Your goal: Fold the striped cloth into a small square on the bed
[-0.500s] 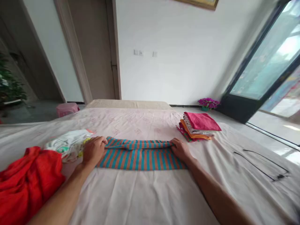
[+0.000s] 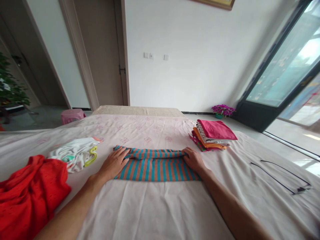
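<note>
From my remote post I have both hands on the striped cloth [image 2: 156, 170], which lies crosswise on the pale sheet [image 2: 152, 210], its far edge gathered in a narrow, wavy fold. My left hand [image 2: 113, 165] rests palm down over the cloth's left end, fingers stretched and slightly fanned across the fold, pressing rather than clasping; its wrist sits low, just off the near left corner. My right hand [image 2: 193, 159] reaches the opposite end, fingers bent over the far right corner with the knuckles up; whether it pinches the fabric I cannot tell, as the fingertips are hard to make out. The left forearm [image 2: 71, 208] slants in from the lower left, the right forearm [image 2: 230, 200] from the lower right, the two narrowing toward the cloth. Just beyond my right hand stands a folded stack [image 2: 215, 130], pink on top, tilted a little. Left of my left hand lies a crumpled white cloth [image 2: 77, 151] with yellow trim, and nearer, a heaped red cloth [image 2: 35, 190] beside the forearm.
</note>
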Demonstrator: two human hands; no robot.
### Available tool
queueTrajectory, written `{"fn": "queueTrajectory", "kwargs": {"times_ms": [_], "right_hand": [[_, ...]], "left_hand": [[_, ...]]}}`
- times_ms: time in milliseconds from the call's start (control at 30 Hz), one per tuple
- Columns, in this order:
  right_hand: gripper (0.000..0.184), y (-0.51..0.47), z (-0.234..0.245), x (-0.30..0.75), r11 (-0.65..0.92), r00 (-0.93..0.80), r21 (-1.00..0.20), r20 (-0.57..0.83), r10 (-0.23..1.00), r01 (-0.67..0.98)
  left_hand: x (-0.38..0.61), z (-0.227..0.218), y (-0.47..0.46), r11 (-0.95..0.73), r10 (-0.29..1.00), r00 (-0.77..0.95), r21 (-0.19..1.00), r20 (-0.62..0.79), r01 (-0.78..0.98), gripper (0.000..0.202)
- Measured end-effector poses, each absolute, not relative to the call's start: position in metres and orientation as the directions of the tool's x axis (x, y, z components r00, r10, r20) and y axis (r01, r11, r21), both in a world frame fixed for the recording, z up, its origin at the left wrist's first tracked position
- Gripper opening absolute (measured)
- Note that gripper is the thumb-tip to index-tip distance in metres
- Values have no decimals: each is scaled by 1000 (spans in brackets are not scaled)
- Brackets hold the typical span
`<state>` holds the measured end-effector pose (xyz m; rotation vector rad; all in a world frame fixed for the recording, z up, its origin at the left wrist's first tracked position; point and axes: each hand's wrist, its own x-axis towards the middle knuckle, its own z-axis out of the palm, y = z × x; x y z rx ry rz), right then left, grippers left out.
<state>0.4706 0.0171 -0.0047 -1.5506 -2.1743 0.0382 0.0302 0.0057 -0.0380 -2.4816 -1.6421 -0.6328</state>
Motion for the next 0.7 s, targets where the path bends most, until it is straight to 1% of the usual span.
{"fn": "queueTrajectory", "kwargs": {"times_ms": [167, 267, 567, 700], "right_hand": [[28, 17, -6, 471, 359, -249, -289, 354, 902, 888], [29, 18, -7, 472, 358, -248, -291, 354, 902, 887], [29, 17, -5, 471, 343, -236, -298, 340, 910, 891], [29, 16, -4, 471, 342, -238, -292, 336, 911, 893]], "left_hand": [[27, -45, 7, -386, 861, 330, 75, 387, 919, 48], [28, -45, 7, -377, 857, 325, 55, 400, 925, 48], [26, -47, 8, -414, 829, 341, 75, 443, 907, 47], [26, -47, 8, -400, 840, 335, 71, 427, 914, 48]]}}
